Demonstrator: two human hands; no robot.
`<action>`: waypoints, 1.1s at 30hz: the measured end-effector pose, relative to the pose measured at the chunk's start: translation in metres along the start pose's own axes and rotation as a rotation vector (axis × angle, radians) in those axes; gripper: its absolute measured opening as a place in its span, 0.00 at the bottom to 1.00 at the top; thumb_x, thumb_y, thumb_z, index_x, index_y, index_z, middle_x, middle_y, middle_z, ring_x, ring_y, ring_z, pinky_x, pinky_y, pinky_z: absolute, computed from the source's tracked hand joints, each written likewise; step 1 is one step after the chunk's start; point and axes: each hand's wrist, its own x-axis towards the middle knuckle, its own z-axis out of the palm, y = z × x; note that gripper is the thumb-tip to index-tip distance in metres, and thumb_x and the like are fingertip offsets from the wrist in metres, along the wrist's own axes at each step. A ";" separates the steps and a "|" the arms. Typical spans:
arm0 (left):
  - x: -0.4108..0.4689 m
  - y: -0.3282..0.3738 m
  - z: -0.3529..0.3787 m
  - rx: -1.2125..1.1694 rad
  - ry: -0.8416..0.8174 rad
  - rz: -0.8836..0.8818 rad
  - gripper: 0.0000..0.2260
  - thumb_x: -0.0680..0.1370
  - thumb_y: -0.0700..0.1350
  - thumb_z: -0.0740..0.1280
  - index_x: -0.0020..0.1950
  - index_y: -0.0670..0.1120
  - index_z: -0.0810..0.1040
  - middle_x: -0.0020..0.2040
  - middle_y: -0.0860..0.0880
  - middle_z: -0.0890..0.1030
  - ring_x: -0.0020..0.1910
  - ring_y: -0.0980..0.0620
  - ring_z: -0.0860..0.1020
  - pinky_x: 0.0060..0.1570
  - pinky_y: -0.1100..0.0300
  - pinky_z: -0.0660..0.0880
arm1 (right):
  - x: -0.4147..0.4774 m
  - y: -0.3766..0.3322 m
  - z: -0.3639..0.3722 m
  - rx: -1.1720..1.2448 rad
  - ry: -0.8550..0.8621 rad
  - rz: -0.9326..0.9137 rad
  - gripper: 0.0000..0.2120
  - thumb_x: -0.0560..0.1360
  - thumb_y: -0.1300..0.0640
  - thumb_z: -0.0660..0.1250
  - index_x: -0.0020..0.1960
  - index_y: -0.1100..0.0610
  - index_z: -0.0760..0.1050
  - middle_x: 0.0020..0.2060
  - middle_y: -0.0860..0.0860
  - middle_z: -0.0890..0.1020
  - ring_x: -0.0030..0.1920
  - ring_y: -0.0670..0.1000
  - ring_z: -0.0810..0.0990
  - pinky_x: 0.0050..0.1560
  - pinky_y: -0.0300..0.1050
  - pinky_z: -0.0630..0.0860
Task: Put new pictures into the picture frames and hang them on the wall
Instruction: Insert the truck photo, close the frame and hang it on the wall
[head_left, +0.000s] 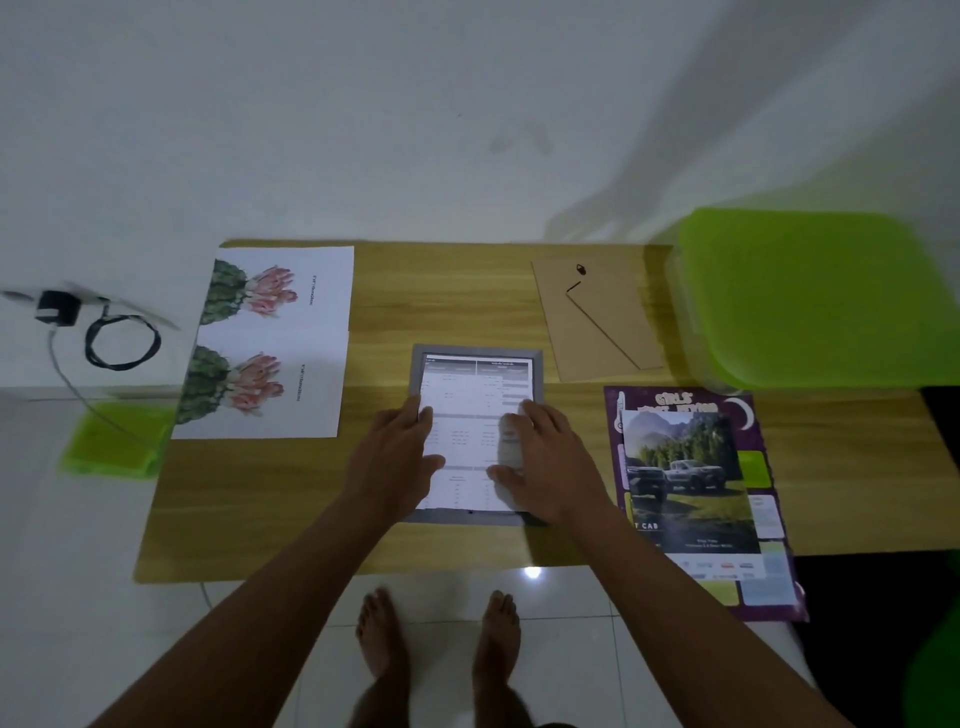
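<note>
Grey frame (478, 352) lies flat at table (395, 291) centre, printed sheet (467, 410) inside it. Your left hand (400, 457) and right hand (540, 457) rest on sheet, fingers straight, gripping nothing. Press lightly. Slide sheet till edges sit square within frame rim, no corner riding over. Smooth from middle outward. Backing board (597, 322) lies far right; fetch it once sheet lies flat.

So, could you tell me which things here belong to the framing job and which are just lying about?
Job: grey frame, printed sheet in it, left hand and right hand flat on the sheet, brown backing board, cactus prints, truck picture.
Lying about: big green lid, small green container, black charger with cable.
</note>
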 end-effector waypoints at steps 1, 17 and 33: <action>0.000 -0.001 0.001 -0.012 0.003 0.003 0.31 0.78 0.54 0.66 0.77 0.43 0.61 0.78 0.48 0.60 0.73 0.45 0.62 0.66 0.55 0.67 | 0.001 0.000 -0.002 0.011 0.011 -0.001 0.33 0.76 0.38 0.64 0.75 0.53 0.63 0.77 0.52 0.62 0.77 0.54 0.56 0.75 0.54 0.61; -0.022 -0.031 0.026 -0.053 -0.130 0.040 0.58 0.66 0.72 0.67 0.73 0.50 0.27 0.76 0.54 0.32 0.75 0.57 0.34 0.73 0.59 0.40 | 0.129 0.102 -0.091 -0.103 0.120 0.457 0.26 0.80 0.48 0.61 0.71 0.64 0.65 0.67 0.62 0.69 0.66 0.62 0.70 0.63 0.58 0.74; -0.024 -0.023 0.012 -0.080 -0.136 0.011 0.61 0.57 0.80 0.58 0.76 0.48 0.34 0.78 0.52 0.40 0.76 0.56 0.39 0.74 0.58 0.42 | 0.104 0.058 -0.151 -0.115 0.312 0.367 0.23 0.77 0.44 0.68 0.60 0.63 0.70 0.52 0.60 0.80 0.51 0.61 0.80 0.38 0.47 0.69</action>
